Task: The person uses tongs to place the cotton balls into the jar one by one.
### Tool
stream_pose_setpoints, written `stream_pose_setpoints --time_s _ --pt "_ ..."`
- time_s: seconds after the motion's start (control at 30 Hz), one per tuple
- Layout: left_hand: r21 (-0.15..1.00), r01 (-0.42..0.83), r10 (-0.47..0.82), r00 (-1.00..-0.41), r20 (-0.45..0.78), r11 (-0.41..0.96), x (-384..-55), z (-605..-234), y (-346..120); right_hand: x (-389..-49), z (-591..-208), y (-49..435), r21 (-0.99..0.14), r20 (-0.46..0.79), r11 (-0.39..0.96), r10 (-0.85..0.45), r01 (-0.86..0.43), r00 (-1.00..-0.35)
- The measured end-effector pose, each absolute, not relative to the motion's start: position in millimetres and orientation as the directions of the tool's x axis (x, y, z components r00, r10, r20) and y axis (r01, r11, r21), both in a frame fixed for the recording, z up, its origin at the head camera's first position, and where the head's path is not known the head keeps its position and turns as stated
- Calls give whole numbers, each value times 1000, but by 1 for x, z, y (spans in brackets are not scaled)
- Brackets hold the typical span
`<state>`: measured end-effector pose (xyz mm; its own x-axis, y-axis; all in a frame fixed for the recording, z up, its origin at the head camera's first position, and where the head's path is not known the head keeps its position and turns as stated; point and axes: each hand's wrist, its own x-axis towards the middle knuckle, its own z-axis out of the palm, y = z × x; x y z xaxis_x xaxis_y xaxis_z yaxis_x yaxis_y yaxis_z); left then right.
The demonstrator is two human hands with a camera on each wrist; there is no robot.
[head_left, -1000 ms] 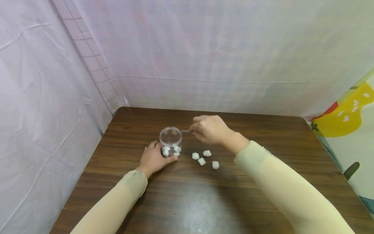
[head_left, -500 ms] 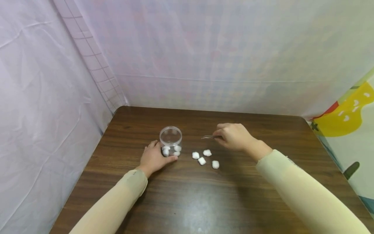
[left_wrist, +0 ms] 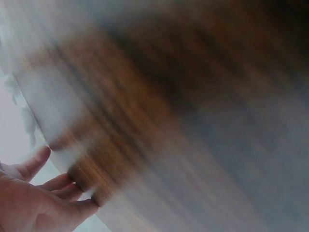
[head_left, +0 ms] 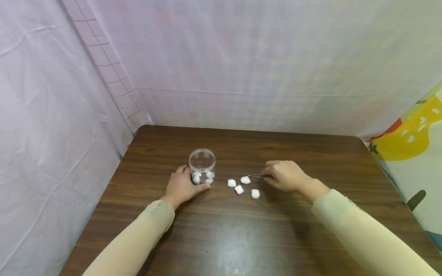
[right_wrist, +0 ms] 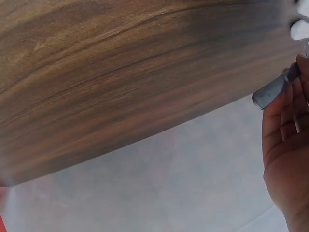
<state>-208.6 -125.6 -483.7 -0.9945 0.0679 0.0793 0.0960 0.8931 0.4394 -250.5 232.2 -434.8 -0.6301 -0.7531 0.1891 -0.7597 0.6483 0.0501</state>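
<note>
A clear round jar (head_left: pixel 202 165) stands upright without a lid on the table, several white cotton balls (head_left: pixel 196 178) at its bottom. My left hand (head_left: pixel 182 187) holds it from the left, thumb in front and fingers behind. In the left wrist view the left hand (left_wrist: pixel 43 200) is at the lower left. Metal tweezers (head_left: pixel 256 175) are pinched in my right hand (head_left: pixel 284 175), their tips right at a loose cotton ball (head_left: pixel 245 180). The right wrist view shows the broad end of the tweezers (right_wrist: pixel 273 92) sticking out of the right hand (right_wrist: pixel 289 154).
Other loose cotton balls lie close by: one on the left (head_left: pixel 231 183), one below it (head_left: pixel 239 189) and one nearer me (head_left: pixel 255 194). The brown wooden table (head_left: pixel 214 230) meets a pale curtain (head_left: pixel 241 76) at its back edge.
My right hand has moved from beside the jar's rim to the right, then down toward the loose cotton balls with the tweezers. The left hand and jar have stayed in place.
</note>
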Motion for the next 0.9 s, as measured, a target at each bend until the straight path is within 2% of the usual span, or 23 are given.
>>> stream_pose_setpoints --time_s 0.9 --pt "435 91 65 -995 74 896 -211 -487 -126 -247 -438 227 60 205 623 -773 -780 -601"
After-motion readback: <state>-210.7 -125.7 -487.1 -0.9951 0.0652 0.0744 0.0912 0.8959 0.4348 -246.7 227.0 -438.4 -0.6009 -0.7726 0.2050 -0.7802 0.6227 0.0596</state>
